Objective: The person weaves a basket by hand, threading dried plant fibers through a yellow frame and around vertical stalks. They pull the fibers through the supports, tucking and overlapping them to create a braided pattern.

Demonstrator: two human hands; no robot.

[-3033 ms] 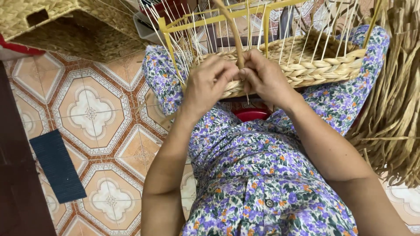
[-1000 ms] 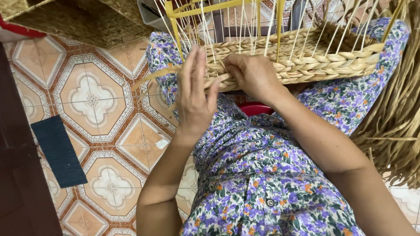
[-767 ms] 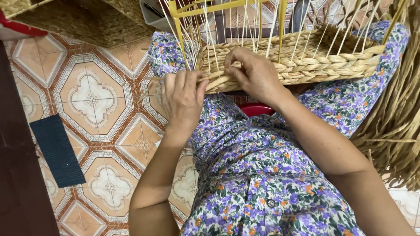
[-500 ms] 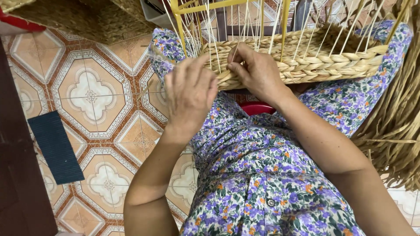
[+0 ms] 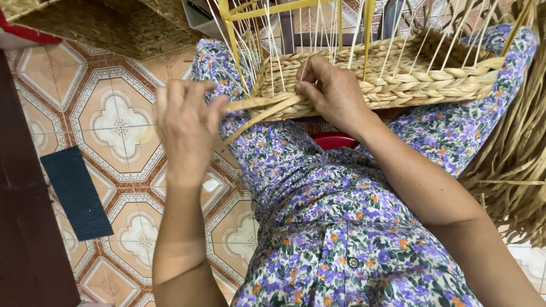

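Straw-coloured, light, pliant weaving strand (image 5: 256, 116), pinched near its free end by my left hand (image 5: 185, 122), runs to the half-woven basket (image 5: 426, 79) on my lap, my right hand (image 5: 335, 91) pinching it at the weave.

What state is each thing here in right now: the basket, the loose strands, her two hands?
Woven basket: half finished, lying across the lap, bare upright stakes above the braided rows.
Loose fibre strands: unwoven, trailing from the basket's left end.
Right hand: pinching the weave at the basket's rim.
Left hand: fingers closed on the strands' free end.
Dried fibre bundle: loose, hanging at the right.
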